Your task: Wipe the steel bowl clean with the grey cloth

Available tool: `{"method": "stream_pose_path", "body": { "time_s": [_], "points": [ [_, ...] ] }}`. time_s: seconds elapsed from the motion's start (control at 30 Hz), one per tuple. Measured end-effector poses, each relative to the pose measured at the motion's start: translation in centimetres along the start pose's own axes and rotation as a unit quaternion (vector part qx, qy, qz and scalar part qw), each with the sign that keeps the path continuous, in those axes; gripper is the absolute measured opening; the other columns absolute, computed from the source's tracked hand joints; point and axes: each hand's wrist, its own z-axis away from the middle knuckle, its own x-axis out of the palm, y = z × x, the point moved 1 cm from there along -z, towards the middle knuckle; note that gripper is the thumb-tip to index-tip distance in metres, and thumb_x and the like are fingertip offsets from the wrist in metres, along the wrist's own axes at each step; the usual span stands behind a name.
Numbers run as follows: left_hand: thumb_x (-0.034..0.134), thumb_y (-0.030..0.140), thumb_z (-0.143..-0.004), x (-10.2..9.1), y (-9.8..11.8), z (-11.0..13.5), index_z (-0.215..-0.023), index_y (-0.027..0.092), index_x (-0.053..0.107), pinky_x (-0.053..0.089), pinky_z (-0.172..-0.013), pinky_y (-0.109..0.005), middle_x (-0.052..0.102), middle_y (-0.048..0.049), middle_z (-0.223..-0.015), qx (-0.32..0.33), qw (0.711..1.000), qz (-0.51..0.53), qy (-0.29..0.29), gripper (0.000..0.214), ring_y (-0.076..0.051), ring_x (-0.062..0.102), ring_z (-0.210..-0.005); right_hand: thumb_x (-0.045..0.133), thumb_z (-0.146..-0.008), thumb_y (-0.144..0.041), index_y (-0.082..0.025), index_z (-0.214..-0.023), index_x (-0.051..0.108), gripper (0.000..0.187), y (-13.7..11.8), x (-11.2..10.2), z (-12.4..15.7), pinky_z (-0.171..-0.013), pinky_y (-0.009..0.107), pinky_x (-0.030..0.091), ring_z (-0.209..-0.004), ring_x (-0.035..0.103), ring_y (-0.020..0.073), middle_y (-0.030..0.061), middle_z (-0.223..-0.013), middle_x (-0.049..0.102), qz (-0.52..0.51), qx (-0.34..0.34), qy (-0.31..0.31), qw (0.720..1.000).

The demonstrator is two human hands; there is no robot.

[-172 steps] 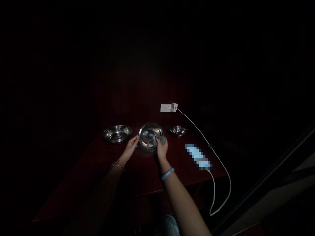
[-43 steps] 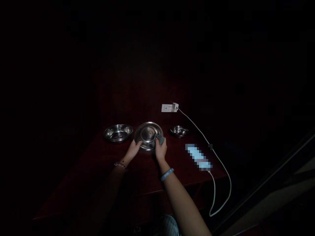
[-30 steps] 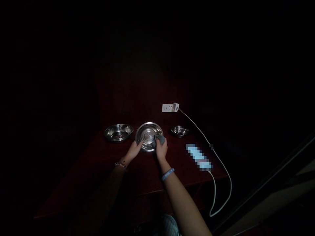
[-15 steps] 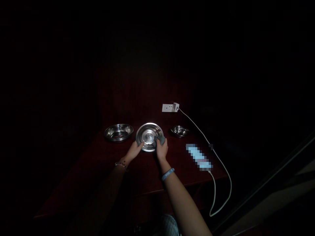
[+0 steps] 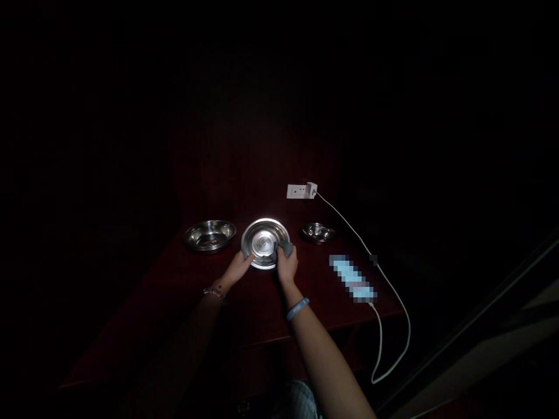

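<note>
A shiny steel dish (image 5: 263,241) lies in the middle of the dark red table (image 5: 244,308), tilted a little toward me. My left hand (image 5: 238,269) grips its near left rim with curled fingers. My right hand (image 5: 287,265) presses a small grey cloth (image 5: 283,248) against the dish's right inner edge. A bead bracelet is on my left wrist and a blue band on my right.
A wider steel bowl (image 5: 209,235) stands to the left and a small steel bowl (image 5: 318,233) to the right. A lit phone (image 5: 351,278) lies at the right, its white cable (image 5: 395,302) running to a white power strip (image 5: 301,191) behind. The surroundings are dark.
The dish has settled lower and flatter than several seconds ago. My right hand with the cloth has shifted slightly along the right edge. My left hand stays on the rim.
</note>
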Motion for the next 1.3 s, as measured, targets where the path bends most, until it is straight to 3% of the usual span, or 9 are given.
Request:
{"method": "stream_pose_path", "body": {
  "time_s": [0.33, 0.73, 0.9, 1.0, 1.17, 1.3],
  "points": [
    [0.065, 0.042, -0.08, 0.5, -0.4, -0.3, -0.117, 0.016, 0.072, 0.043, -0.117, -0.047, 0.075, -0.0182, -0.126, -0.012, 0.999, 0.029, -0.006, 0.045, -0.034, 0.063, -0.131, 0.061, -0.082, -0.038, -0.02, -0.11, 0.065, 0.034, -0.1, -0.1, 0.0, -0.081, 0.037, 0.055, -0.095, 0.073, 0.0302, 0.0119, -0.102, 0.078, -0.006, 0.008, -0.015, 1.0],
    [0.062, 0.028, -0.081, 0.6, -0.1, -0.2, -0.118, 0.015, 0.068, 0.043, -0.119, -0.046, 0.072, -0.0168, -0.133, -0.028, 0.999, 0.039, -0.007, 0.04, -0.032, 0.062, -0.134, 0.061, -0.081, -0.037, -0.021, -0.105, 0.066, 0.028, 0.0, 0.0, 0.0, -0.079, 0.037, 0.055, -0.091, 0.073, 0.0288, 0.0097, -0.098, 0.077, -0.019, -0.001, -0.002, 1.0],
    [0.059, 0.02, -0.077, 0.0, 0.7, -0.4, -0.113, 0.011, 0.07, 0.049, -0.113, -0.048, 0.076, -0.0186, -0.122, -0.095, 0.993, 0.06, 0.032, 0.039, -0.036, 0.067, -0.125, 0.062, -0.082, -0.038, -0.023, -0.101, 0.066, 0.025, 0.0, 0.1, 0.1, -0.077, 0.035, 0.054, -0.088, 0.072, 0.0277, 0.0075, -0.093, 0.077, -0.007, -0.006, 0.002, 1.0],
    [0.057, 0.018, -0.071, -0.7, 1.8, -0.3, -0.102, 0.012, 0.072, 0.052, -0.108, -0.05, 0.08, -0.0142, -0.106, -0.111, 0.992, 0.041, 0.038, 0.034, -0.037, 0.071, -0.115, 0.063, -0.082, -0.038, -0.024, -0.099, 0.066, 0.023, -0.1, 0.0, 0.2, -0.075, 0.034, 0.053, -0.084, 0.071, 0.0268, 0.0058, -0.09, 0.076, 0.007, -0.014, -0.008, 1.0],
    [0.056, 0.019, -0.07, -1.7, 2.8, 0.0, -0.091, 0.013, 0.074, 0.058, -0.095, -0.045, 0.079, -0.0099, -0.085, -0.116, 0.993, 0.004, 0.022, 0.029, -0.037, 0.073, -0.102, 0.063, -0.081, -0.036, -0.025, -0.094, 0.066, 0.018, -0.3, -0.2, 0.3, -0.073, 0.034, 0.053, -0.081, 0.071, 0.0272, 0.0049, -0.086, 0.076, 0.015, -0.027, -0.022, 0.999],
    [0.058, 0.025, -0.069, -1.8, 2.4, -0.1, -0.092, 0.015, 0.076, 0.059, -0.092, -0.045, 0.079, -0.0101, -0.084, -0.105, 0.994, -0.002, 0.019, 0.032, -0.037, 0.074, -0.101, 0.064, -0.08, -0.033, -0.023, -0.096, 0.067, 0.02, -0.1, -0.2, 0.2, -0.076, 0.035, 0.055, -0.083, 0.072, 0.0273, 0.0057, -0.086, 0.077, 0.006, -0.033, -0.004, 0.999]
  ]
}}
